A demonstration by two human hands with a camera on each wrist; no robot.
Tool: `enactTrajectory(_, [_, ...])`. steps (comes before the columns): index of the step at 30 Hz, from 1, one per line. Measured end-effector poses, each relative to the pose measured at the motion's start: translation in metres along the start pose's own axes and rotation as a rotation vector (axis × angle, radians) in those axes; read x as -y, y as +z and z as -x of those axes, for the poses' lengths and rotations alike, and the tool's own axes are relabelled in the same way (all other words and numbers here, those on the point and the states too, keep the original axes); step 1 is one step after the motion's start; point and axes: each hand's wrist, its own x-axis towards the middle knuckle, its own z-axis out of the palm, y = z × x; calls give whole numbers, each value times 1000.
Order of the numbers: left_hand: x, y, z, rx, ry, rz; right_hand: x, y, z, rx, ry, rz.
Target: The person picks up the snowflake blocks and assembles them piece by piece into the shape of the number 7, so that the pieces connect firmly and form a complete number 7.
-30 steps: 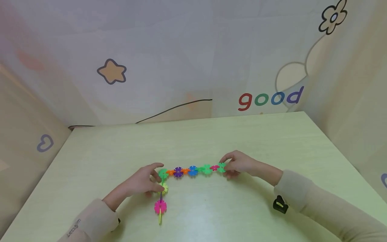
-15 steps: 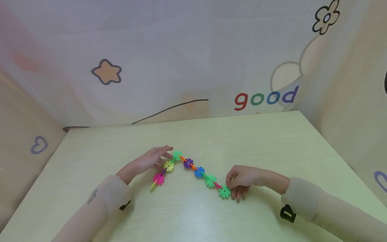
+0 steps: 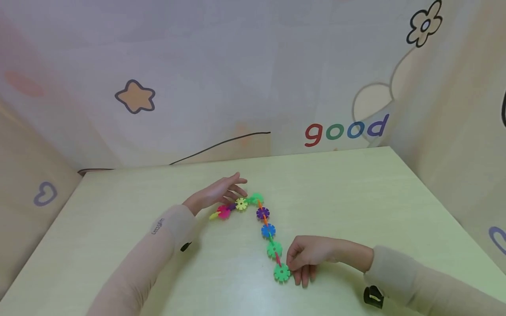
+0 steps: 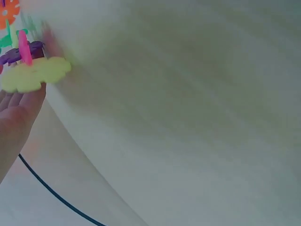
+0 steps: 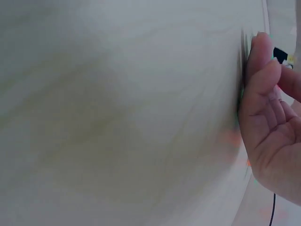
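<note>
A bent chain of interlocking plastic snowflake discs lies on the table, with a blue disc point(image 3: 268, 230) midway along its right arm. My right hand point(image 3: 312, 254) pinches the edge of the green end disc point(image 3: 282, 273) between thumb and index finger. At the far side, my left hand point(image 3: 219, 192) has its fingers extended along the chain's other arm, close by the yellow disc point(image 3: 241, 204) and the pink disc point(image 3: 223, 212). A yellow end disc point(image 4: 35, 75) overlaps the left hand in the left wrist view. The right wrist view mostly hides what the right fingers pinch.
The pale wooden table point(image 3: 336, 197) runs back to a printed cloth wall point(image 3: 221, 87). Cloth also hangs at the left and right sides. A black clip point(image 3: 373, 296) hangs beneath the right cuff.
The chain has swung from a level line to a bend pointing away. My right hand has drawn its end nearer, while the left hand has moved farther off and rightward.
</note>
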Motion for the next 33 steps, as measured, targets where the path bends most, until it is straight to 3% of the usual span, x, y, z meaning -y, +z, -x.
enactTrajectory(4, [-4, 1, -9, -10, -2, 15, 1, 3, -2, 22, -6, -11])
enactTrajectory(8, [-7, -2, -4, -101, -8, 12, 2, 0, -2, -8, -8, 0])
enactTrajectory(13, [-8, -10, 26, -267, 23, -88, 4, -11, -4, -154, -17, -12])
enactTrajectory(16, [0, -12, 47, -324, -1, -126, 6, -17, -8, -228, -41, -40])
enactTrajectory(19, [13, -12, 63, -280, -74, -97, 7, -19, -12, -261, -54, -66])
enactTrajectory(22, [23, -9, 70, -210, -128, -48, 9, -20, -16, -283, -59, -74])
enactTrajectory(27, [26, -5, 69, -189, -72, -22, 10, -19, -18, -307, -62, -97])
enactTrajectory(33, [25, -6, 67, -227, -50, -18, 10, -20, -17, -327, -78, -104])
